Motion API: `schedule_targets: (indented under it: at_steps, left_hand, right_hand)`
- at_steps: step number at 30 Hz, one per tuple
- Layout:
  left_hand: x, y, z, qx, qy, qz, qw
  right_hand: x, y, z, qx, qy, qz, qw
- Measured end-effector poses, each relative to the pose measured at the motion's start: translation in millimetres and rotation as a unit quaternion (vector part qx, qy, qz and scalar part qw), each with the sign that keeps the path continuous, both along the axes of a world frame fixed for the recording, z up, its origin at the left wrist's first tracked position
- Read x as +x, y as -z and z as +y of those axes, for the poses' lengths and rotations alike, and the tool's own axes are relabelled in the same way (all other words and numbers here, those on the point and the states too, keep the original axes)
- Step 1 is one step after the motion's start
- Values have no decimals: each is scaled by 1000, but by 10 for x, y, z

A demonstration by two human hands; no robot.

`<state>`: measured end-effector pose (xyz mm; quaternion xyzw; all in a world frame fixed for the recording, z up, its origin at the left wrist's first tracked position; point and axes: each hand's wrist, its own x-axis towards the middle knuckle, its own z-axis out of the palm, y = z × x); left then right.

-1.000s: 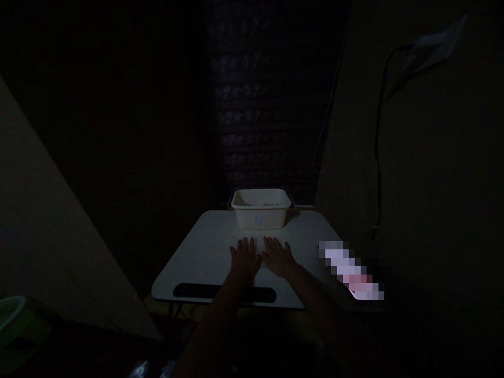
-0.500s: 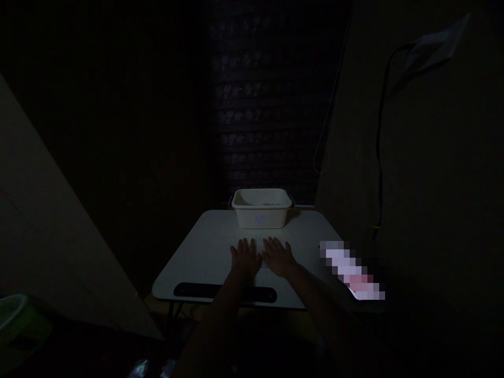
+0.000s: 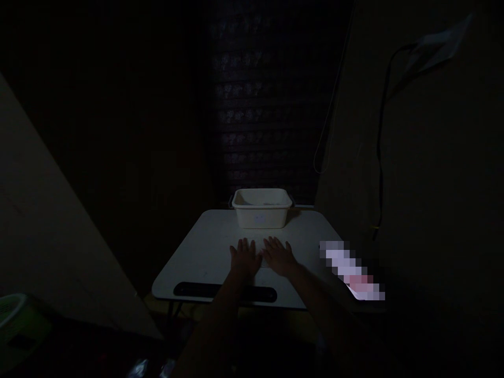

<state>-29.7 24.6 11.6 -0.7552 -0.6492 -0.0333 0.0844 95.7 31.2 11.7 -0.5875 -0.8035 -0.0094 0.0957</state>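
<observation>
My left hand (image 3: 244,260) lies palm down on the white folding table (image 3: 192,252), its fingers stretched out and apart. Close beside it, my right hand (image 3: 279,257) is flat too, fingers spread, the thumbs nearly meeting. Between and partly under the hands a faint, clear flat piece (image 3: 264,264) shows; the dim light hides what it is. Beyond my fingertips stands a white plastic tub (image 3: 261,218) with a small label on its front. Something pale lies inside the tub, too dark to name.
A blurred-out bright screen (image 3: 350,270) sits at the table's right edge. A dark slot (image 3: 189,289) runs along the near edge. A cable (image 3: 380,142) hangs from the right wall. At the lower left is a green basket (image 3: 23,325). A patterned blind (image 3: 244,115) covers the back.
Both hands stay nearly in place, with only a slight shift of the fingers. The tub and table look the same.
</observation>
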Motion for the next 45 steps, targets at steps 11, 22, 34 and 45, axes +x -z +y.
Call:
schedule_targets:
  at_steps: [11,22,34,45]
  left_hand:
    - [-32,-40,-3,11,14,11,1000]
    - [-112,-33,21,-5,-13,0,1000]
    - [-81,-20,29,36,85,-7,996]
    - [49,12,-16,22,36,3,999]
  right_hand:
    - [143,2,37,16,17,-11,1000]
    - [137,29,31,33,16,-14,999]
    - [130,19,25,39,7,-14,999]
    - [124,19,12,33,-5,-23,999]
